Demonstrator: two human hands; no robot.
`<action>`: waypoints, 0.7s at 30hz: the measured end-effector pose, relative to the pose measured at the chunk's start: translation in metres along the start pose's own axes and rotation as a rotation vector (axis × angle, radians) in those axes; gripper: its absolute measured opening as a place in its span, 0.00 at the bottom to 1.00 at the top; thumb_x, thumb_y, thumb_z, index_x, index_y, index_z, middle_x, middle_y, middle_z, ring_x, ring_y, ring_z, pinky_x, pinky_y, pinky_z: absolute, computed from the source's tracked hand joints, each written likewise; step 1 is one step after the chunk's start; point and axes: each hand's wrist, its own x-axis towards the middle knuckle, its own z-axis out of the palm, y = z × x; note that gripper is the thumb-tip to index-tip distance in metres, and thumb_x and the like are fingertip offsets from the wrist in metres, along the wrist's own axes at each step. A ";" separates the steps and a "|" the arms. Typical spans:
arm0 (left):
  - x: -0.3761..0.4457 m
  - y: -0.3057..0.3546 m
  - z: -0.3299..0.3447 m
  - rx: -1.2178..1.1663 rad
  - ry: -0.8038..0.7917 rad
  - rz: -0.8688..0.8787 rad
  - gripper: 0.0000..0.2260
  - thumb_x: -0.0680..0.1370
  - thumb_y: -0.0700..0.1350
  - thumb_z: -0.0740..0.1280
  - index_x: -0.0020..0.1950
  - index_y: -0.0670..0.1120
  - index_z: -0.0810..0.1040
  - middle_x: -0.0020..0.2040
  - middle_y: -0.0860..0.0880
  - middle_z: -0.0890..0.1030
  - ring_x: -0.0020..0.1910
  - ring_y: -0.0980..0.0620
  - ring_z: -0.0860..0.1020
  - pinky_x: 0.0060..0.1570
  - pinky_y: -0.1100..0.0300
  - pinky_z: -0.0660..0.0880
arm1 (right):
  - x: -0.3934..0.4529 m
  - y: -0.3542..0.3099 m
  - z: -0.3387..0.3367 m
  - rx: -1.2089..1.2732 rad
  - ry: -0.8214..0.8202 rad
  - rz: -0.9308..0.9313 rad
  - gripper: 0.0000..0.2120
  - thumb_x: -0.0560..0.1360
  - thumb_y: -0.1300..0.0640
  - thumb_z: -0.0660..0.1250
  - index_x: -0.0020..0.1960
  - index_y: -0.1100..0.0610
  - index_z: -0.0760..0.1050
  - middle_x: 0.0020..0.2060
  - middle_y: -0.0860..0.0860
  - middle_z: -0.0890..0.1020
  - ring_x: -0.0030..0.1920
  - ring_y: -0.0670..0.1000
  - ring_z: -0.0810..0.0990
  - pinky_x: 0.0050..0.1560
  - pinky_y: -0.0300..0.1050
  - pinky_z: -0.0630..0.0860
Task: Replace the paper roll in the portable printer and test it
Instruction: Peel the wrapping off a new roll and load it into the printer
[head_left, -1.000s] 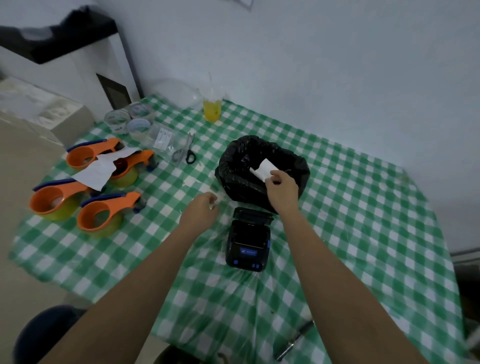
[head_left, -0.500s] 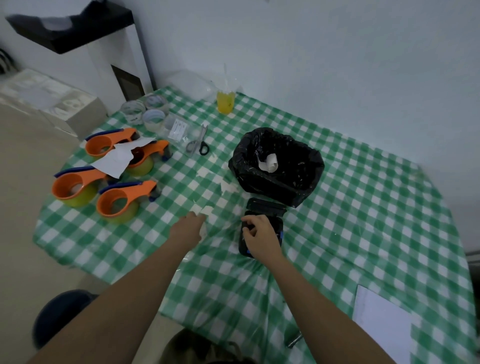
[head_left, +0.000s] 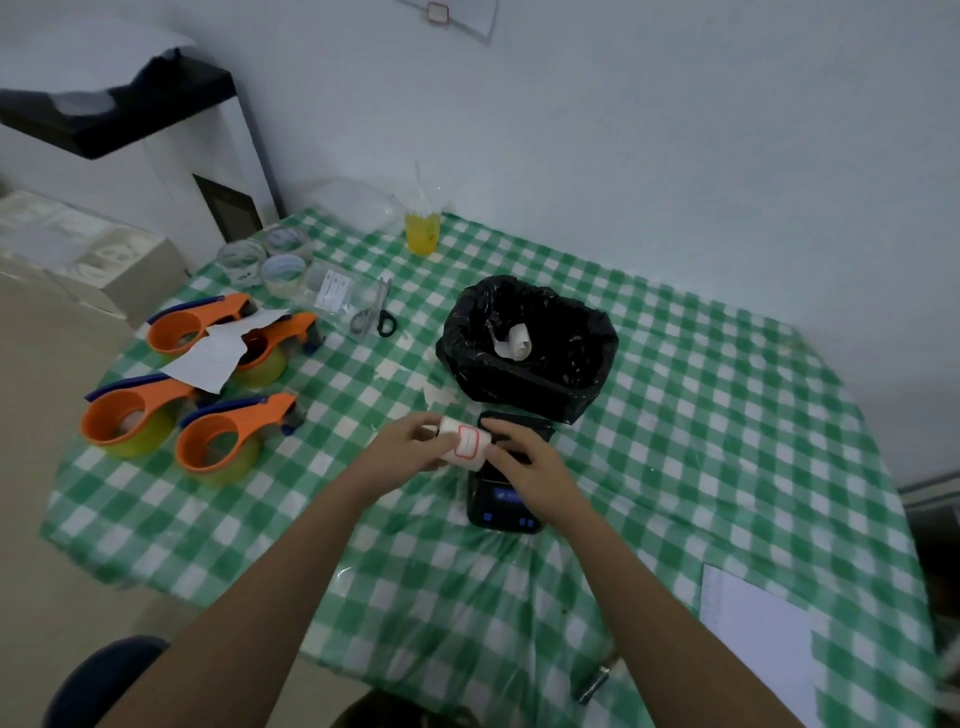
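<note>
A white paper roll (head_left: 466, 443) with a red-outlined label is held between my left hand (head_left: 410, 446) and my right hand (head_left: 524, 457), just above the left side of the black portable printer (head_left: 503, 506). The printer lies on the green checked tablecloth with its lid (head_left: 519, 422) raised at the far end; my right hand covers its middle. Blue buttons show on its near end. Behind it, a bin lined with a black bag (head_left: 530, 345) holds a used white roll (head_left: 514, 340).
Several orange tape dispensers (head_left: 218, 441) and a white paper (head_left: 213, 356) lie at the left. Scissors (head_left: 375, 317), tape rolls (head_left: 260, 260) and a yellow drink (head_left: 423, 231) are at the back. A white sheet (head_left: 753, 634) and a pen (head_left: 597, 680) lie near the front right edge.
My right hand dropped the used roll into the bin and came back over the printer. Both hands have met on the new labelled roll, raised above the printer's left side.
</note>
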 end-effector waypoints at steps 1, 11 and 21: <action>-0.002 0.006 0.004 -0.056 -0.032 0.006 0.05 0.76 0.47 0.66 0.51 0.51 0.75 0.48 0.48 0.79 0.46 0.50 0.80 0.53 0.56 0.78 | -0.002 -0.002 -0.002 0.069 -0.021 -0.016 0.16 0.78 0.56 0.63 0.65 0.51 0.73 0.62 0.50 0.76 0.58 0.48 0.76 0.57 0.40 0.74; -0.017 0.040 0.023 0.033 -0.071 0.133 0.16 0.77 0.52 0.63 0.64 0.51 0.72 0.53 0.55 0.77 0.50 0.58 0.78 0.45 0.67 0.76 | -0.023 -0.019 -0.022 0.344 0.117 -0.085 0.11 0.75 0.60 0.68 0.57 0.54 0.78 0.53 0.57 0.82 0.54 0.55 0.81 0.54 0.48 0.80; -0.023 0.057 0.032 0.263 -0.015 0.528 0.10 0.74 0.49 0.68 0.55 0.52 0.78 0.54 0.55 0.78 0.55 0.60 0.76 0.58 0.60 0.75 | -0.035 -0.027 -0.039 0.400 0.172 -0.111 0.10 0.77 0.58 0.65 0.57 0.56 0.77 0.51 0.61 0.81 0.51 0.58 0.81 0.50 0.49 0.81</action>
